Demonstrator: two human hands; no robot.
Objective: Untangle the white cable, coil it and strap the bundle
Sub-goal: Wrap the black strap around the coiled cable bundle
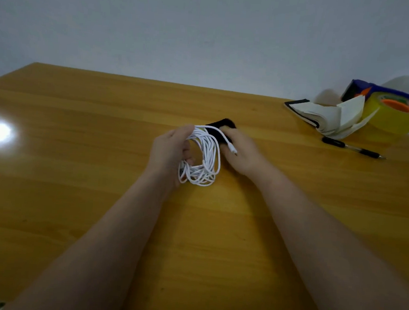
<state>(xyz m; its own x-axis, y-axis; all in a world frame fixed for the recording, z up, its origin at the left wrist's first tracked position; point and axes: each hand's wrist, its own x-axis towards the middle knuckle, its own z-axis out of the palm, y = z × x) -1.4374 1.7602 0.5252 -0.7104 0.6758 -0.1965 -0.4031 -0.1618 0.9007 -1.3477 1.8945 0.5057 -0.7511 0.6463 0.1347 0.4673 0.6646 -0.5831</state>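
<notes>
Two bare forearms reach forward over the wooden table. The left hand grips the coiled white cable, its loops hanging below the fingers onto the tabletop. Just beside it, the right hand pinches a black strap against the coil's top. A pen lies well to the right of that hand.

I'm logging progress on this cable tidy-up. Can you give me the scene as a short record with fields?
cable: white cable, coiled in loops, one connector end sticking out free
left: left hand grips the coil
right: right hand holds the black strap at the coil's far end
strap state: cannot tell whether it is fastened
table: wooden table; open notebook, pen, yellow tape roll at far right
</notes>
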